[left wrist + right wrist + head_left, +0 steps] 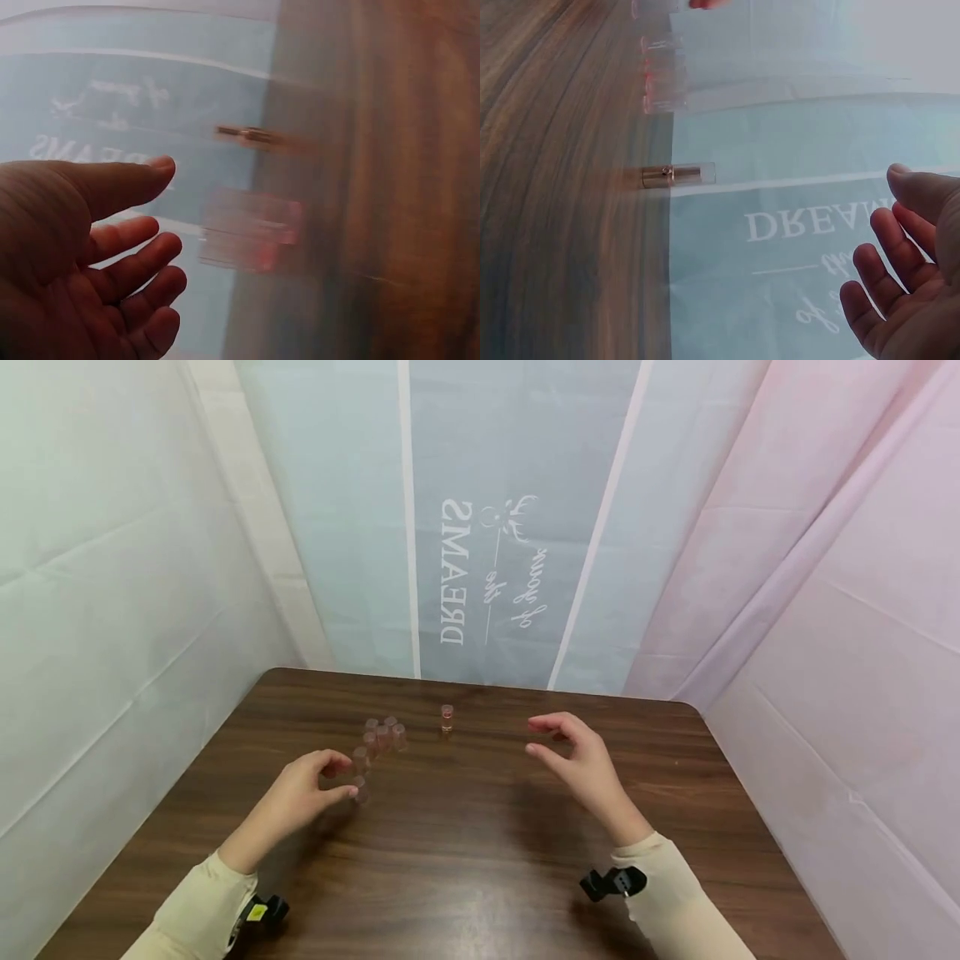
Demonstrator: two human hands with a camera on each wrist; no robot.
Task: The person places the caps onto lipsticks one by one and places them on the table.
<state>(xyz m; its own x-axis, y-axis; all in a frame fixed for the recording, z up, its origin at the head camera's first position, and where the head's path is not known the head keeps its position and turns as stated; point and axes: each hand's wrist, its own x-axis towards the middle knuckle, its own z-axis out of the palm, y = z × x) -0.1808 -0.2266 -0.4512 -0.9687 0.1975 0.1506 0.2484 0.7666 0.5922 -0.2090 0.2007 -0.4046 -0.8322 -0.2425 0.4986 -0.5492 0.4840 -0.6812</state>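
Note:
My left hand (307, 789) hovers at the left of the table beside several small clear, pinkish cylindrical containers (382, 737). Its thumb and fingers are apart with nothing between them. In the head view the thumb tip overlaps the nearest container (362, 790); I cannot tell whether they touch. The left wrist view shows the left hand (97, 255) with the containers (251, 229) blurred beyond it. A small gold-coloured tube with a clear top (447, 718) stands upright near the table's back. To its right, my right hand (581, 760) is raised, thumb and fingers parted, holding nothing.
The dark wood-grain table (465, 860) ends at a back edge against a grey-blue hanging cloth (517, 443) with white lettering. Pale cloth walls (112, 568) close in both sides. Each sleeve carries a black wrist device, such as the right wrist device (615, 883).

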